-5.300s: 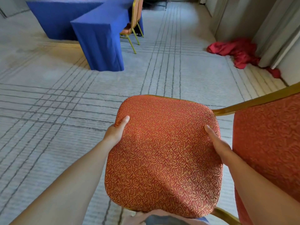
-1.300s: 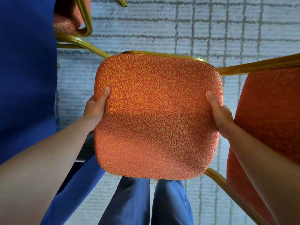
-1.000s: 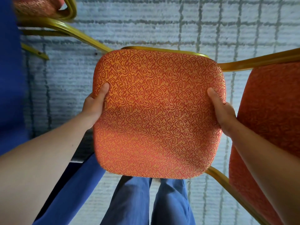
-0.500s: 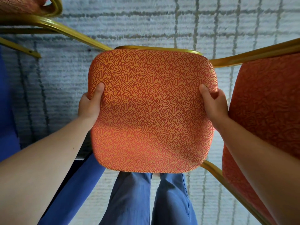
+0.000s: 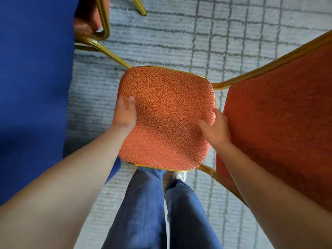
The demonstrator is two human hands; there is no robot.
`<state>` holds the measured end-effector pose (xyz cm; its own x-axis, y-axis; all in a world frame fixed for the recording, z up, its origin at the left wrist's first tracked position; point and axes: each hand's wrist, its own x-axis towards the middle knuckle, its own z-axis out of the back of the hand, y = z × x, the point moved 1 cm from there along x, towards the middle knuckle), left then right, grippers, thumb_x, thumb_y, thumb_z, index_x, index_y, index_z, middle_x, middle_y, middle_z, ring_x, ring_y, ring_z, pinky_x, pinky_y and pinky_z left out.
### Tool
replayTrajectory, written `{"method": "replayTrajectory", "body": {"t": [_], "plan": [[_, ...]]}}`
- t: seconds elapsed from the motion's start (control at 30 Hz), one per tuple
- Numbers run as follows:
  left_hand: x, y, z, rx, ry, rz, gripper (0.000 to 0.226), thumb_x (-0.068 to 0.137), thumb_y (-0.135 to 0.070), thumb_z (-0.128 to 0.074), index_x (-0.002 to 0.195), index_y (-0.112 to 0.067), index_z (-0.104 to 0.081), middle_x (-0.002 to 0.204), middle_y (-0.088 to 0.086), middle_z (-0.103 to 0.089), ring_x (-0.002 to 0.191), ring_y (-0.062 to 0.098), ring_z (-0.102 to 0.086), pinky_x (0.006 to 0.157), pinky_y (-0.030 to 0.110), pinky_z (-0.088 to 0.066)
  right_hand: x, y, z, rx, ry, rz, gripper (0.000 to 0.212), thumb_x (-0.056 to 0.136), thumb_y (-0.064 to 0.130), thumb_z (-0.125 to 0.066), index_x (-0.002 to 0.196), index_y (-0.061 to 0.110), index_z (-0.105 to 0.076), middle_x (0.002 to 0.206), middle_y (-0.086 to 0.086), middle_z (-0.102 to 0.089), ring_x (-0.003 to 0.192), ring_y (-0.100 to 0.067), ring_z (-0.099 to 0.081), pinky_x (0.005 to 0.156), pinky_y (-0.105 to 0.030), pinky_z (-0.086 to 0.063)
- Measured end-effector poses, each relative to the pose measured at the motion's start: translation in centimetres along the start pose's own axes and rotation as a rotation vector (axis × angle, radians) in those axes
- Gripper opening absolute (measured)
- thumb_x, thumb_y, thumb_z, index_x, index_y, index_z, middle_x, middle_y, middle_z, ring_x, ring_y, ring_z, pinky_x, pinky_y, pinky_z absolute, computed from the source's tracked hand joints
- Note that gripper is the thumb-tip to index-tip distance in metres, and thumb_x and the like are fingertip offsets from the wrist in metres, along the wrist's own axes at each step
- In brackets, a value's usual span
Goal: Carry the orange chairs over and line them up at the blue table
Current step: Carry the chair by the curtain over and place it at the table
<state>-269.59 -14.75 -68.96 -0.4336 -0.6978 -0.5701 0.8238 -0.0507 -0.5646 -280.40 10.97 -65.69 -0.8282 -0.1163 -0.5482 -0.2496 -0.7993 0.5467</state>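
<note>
Head view, looking straight down.

- Chair (image 5: 167,119): patterned orange seat at centre of frame, gold frame rim showing at its far and near edges. Backrest (image 5: 280,123) rises on the right, toward the camera. Legs hidden under the seat; cannot tell whether they touch the floor.
- Left hand (image 5: 124,115): grasps the seat's left edge, thumb on the cushion top.
- Right hand (image 5: 215,128): grasps the seat's right edge, just beside the backrest; thumb on top, fingers hidden below.
- Table (image 5: 34,87): blue cloth fills the left side, hanging to the floor. The chair stands near it, a strip of carpet (image 5: 161,42) between them.
- Second chair (image 5: 89,20): upper left, against the cloth; one gold leg slants down toward the held seat's far left corner.
- Jeans (image 5: 143,203) and a shoe (image 5: 179,176) directly below the seat's near edge.
</note>
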Motion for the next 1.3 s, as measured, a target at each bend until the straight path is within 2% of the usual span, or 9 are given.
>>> {"method": "replayTrajectory", "body": {"t": [0.17,0.3,0.4,0.7,0.9,1.0,1.13,1.23,1.3], "plan": [[-7.9,-4.6,2.8,0.007,0.159,-0.047,0.044,0.09,-0.051,-0.044,0.099,-0.015,-0.068,0.108,0.019,-0.068,0.104,0.033,-0.063,0.091,0.039,-0.048,-6.8,3.2,4.8,0.099,0.029,0.036,0.059,0.085,0.01,-0.071,0.139,0.006,-0.049,0.133,-0.014,-0.055,0.123,-0.024,-0.052,0.087,-0.015,-0.032],[-13.0,-6.7,5.1,0.07,0.225,-0.019,0.037,0.091,-0.05,-0.051,0.097,-0.016,-0.066,0.104,0.008,-0.066,0.101,0.025,-0.061,0.089,0.032,-0.046,-11.4,4.9,8.7,0.109,0.054,0.099,0.047,0.087,0.004,-0.068,0.131,0.0,-0.053,0.104,0.001,-0.053,0.093,-0.013,-0.051,0.07,-0.013,-0.033],[-16.4,-8.3,6.6,0.09,0.257,-0.052,0.046,0.093,-0.048,-0.053,0.12,-0.012,-0.062,0.117,0.009,-0.062,0.11,0.029,-0.058,0.095,0.034,-0.045,-13.7,5.8,11.5,0.127,0.064,0.161,0.043,0.088,-0.002,-0.063,0.13,-0.004,-0.052,0.101,0.0,-0.059,0.084,-0.01,-0.05,0.055,-0.004,-0.036],[-25.5,-12.2,10.6,0.043,0.201,-0.12,0.043,0.095,-0.047,-0.05,0.122,-0.014,-0.052,0.123,0.002,-0.053,0.114,0.022,-0.052,0.095,0.033,-0.04,-18.6,8.3,17.0,0.05,0.09,0.263,0.069,0.084,0.03,-0.068,0.145,0.012,-0.042,0.134,-0.009,-0.058,0.118,-0.024,-0.059,0.095,-0.032,-0.048],[-29.7,-13.5,12.3,0.033,0.139,-0.168,0.05,0.093,-0.049,-0.05,0.128,-0.013,-0.054,0.127,0.004,-0.058,0.118,0.023,-0.053,0.104,0.038,-0.04,-20.7,9.6,19.8,0.054,0.102,0.332,0.069,0.085,0.031,-0.069,0.146,0.017,-0.041,0.139,-0.009,-0.051,0.107,-0.022,-0.058,0.079,-0.027,-0.041],[-31.6,-14.0,12.4,0.039,0.109,-0.182,0.054,0.095,-0.047,-0.049,0.136,-0.012,-0.049,0.136,0.004,-0.053,0.126,0.022,-0.049,0.107,0.036,-0.037,-20.9,10.0,20.7,0.075,0.101,0.39,0.07,0.084,0.032,-0.068,0.147,0.02,-0.039,0.145,-0.008,-0.047,0.099,-0.022,-0.061,0.08,-0.033,-0.05],[-34.1,-14.7,11.9,0.054,0.051,-0.234,0.023,0.096,-0.043,-0.049,0.103,-0.022,-0.055,0.114,0.002,-0.055,0.111,0.019,-0.053,0.101,0.034,-0.039,-20.9,10.2,22.3,0.107,0.085,0.418,0.066,0.09,0.03,-0.065,0.149,0.018,-0.037,0.149,-0.007,-0.045,0.08,-0.015,-0.057,0.075,-0.028,-0.045],[-36.4,-15.4,11.9,0.011,0.012,-0.273,0.04,0.097,-0.042,-0.049,0.126,-0.016,-0.055,0.126,0.001,-0.056,0.12,0.019,-0.051,0.104,0.033,-0.038,-20.8,9.9,23.4,0.138,0.091,0.46,0.065,0.092,0.028,-0.064,0.149,0.017,-0.036,0.15,-0.007,-0.044,0.064,-0.003,-0.047,0.061,-0.025,-0.039],[-37.7,-15.6,11.6,-0.012,0.0,-0.28,0.045,0.097,-0.043,-0.048,0.132,-0.014,-0.054,0.131,0.001,-0.056,0.122,0.019,-0.051,0.106,0.036,-0.038,-21.2,9.6,24.2,0.137,0.1,0.484,0.068,0.092,0.029,-0.065,0.151,0.016,-0.033,0.151,-0.008,-0.043,0.069,-0.007,-0.048,0.068,-0.026,-0.037]]}}
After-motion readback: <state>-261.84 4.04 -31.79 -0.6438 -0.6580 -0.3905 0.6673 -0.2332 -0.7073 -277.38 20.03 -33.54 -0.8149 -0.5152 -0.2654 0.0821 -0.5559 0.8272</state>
